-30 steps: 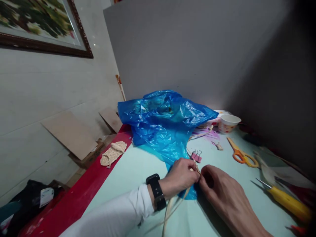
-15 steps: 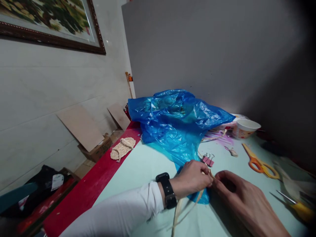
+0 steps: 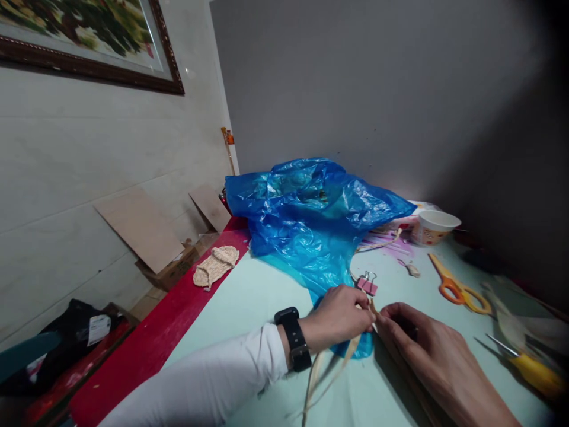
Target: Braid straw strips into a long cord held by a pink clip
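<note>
My left hand (image 3: 341, 314), with a black watch at the wrist, pinches pale flat straw strands (image 3: 313, 379) whose loose ends trail down below it. Touching it fingertip to fingertip, my right hand (image 3: 429, 341) is closed on the same straw; the exact spot between the fingers is hidden. Just beyond the fingers a pink binder clip (image 3: 367, 284) grips the straw's far end, as far as I can see. Under my left hand lies part of a crumpled blue plastic bag (image 3: 306, 249). A small woven straw sole-shaped piece (image 3: 216, 267) rests on the red table edge.
Orange-handled scissors (image 3: 457, 286) and a yellow-handled awl (image 3: 528, 365) lie to the right. A paper cup (image 3: 434, 228) stands at the back right, near a small straw scrap (image 3: 409, 268). Grey board (image 3: 355, 89) rises behind; cardboard sheets (image 3: 140, 228) lean at the left wall.
The whole view has shifted slightly, so things sit a little further left. Both hands stay together at the straw, with only small finger movement.
</note>
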Action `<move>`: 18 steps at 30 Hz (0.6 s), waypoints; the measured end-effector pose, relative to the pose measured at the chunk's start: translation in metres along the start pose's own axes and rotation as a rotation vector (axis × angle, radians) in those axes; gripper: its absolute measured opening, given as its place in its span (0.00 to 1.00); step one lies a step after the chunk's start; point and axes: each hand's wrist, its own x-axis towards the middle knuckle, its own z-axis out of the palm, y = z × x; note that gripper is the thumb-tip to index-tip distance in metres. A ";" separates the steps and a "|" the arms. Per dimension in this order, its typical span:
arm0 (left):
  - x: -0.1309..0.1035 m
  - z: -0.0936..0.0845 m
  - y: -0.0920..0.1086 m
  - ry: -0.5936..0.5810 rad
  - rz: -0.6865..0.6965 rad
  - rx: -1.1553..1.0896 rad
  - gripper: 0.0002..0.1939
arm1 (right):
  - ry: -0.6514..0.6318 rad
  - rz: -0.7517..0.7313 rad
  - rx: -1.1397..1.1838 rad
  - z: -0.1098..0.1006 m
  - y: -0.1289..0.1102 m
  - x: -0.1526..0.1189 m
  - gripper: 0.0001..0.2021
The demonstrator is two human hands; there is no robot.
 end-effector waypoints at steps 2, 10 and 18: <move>-0.001 0.000 0.002 0.017 0.004 0.024 0.06 | -0.003 -0.011 -0.016 0.001 0.000 -0.001 0.19; -0.001 0.001 -0.002 0.080 0.041 0.047 0.05 | 0.042 -0.010 -0.038 0.010 0.000 -0.002 0.16; 0.000 0.001 -0.006 0.046 0.084 -0.024 0.06 | 0.112 -0.064 -0.019 0.011 -0.014 -0.008 0.11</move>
